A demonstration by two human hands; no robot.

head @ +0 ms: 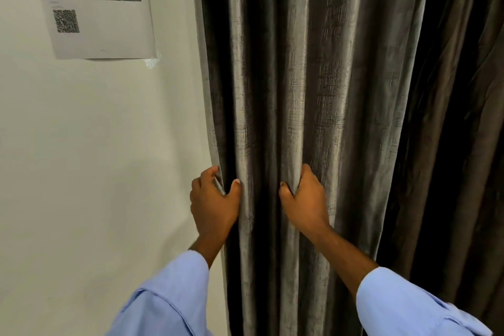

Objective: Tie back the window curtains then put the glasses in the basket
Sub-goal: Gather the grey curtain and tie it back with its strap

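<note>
A grey, shiny curtain (321, 68) hangs in deep vertical folds across the middle of the view. My left hand (214, 206) grips its left edge, right beside the wall, with the thumb over the front fold. My right hand (305, 199) clutches a fold a little further right, fingers tucked behind the fabric. Both hands sit at about the same height. A darker brown curtain (458, 128) hangs on the right, partly behind the grey one. No glasses, basket or tie-back are in view.
A white wall (95, 158) fills the left half. A printed paper sheet (98, 5) with a QR code is stuck to it at the upper left. My light blue sleeves (169, 300) cover both forearms at the bottom.
</note>
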